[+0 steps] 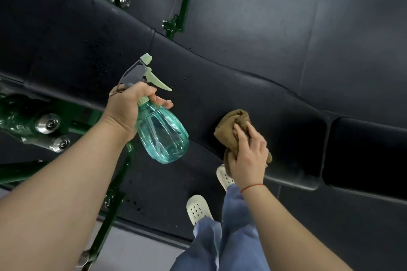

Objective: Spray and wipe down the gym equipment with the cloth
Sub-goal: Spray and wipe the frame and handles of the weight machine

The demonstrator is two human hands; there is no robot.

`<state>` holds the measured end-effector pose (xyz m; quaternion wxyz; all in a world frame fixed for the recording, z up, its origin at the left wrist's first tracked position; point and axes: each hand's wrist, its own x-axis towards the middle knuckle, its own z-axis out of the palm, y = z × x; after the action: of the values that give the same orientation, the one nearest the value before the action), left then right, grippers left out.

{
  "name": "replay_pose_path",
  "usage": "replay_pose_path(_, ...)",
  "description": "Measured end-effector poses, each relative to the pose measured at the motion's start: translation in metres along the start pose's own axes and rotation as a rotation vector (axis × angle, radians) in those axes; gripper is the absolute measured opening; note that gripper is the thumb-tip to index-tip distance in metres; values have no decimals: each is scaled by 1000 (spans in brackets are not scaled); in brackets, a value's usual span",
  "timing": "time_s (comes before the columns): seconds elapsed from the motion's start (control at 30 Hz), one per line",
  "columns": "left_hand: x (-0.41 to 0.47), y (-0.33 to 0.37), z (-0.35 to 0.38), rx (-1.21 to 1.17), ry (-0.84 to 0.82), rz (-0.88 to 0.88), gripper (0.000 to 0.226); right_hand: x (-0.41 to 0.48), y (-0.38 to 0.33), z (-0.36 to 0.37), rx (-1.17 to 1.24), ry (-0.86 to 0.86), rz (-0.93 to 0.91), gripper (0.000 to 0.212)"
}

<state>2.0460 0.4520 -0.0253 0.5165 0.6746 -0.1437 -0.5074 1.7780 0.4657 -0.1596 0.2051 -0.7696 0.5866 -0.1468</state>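
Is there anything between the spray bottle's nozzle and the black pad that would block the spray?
Nothing visible. The left hand holds the spray bottle over bare pad; the cloth, under the right hand, lies off to the side.

No legible text, label, brand, number or sign is presented on any surface, whether beside the fingers, beneath them, or beyond their reach.

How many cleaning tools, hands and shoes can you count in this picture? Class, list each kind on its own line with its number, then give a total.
Spray bottle: 1, teal, held in the left hand
Cloth: 1, brown, under the right hand on the black bench pad
Hands: 2
Shoes: 2, white, one nearer, one farther
Total: 6
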Motion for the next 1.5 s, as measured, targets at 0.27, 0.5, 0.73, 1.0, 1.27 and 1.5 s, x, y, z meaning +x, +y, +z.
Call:
replay_pose_path(0.27, 0, -3, -3, -9, -34, 50, 30, 68, -24, -8, 148, 50, 733, 52)
replay_pose_path(0.5, 2, -4, -6, -31, -44, 75, 17, 74, -95, -4, 79, 67, 311, 62)
replay_pose_path(0.73, -1, -3, -6, -24, -60, 43, 17, 37, -65, 7, 75, 136, -64, 63)
replay_pose_path(1.0, 0, -3, -6, 48, -16, 85, 14, 76, -46, 2, -23, 86, 274, 62)
replay_pose_path(1.27, -1, -5, -1, 12, 19, 113, 22, 160, -34, -24, -50, -105, 584, 56)
replay_pose_path(1.5, 0, -9, -3, 72, 29, 117, 21, 115, -77, -22, -1, -90, 383, 64)
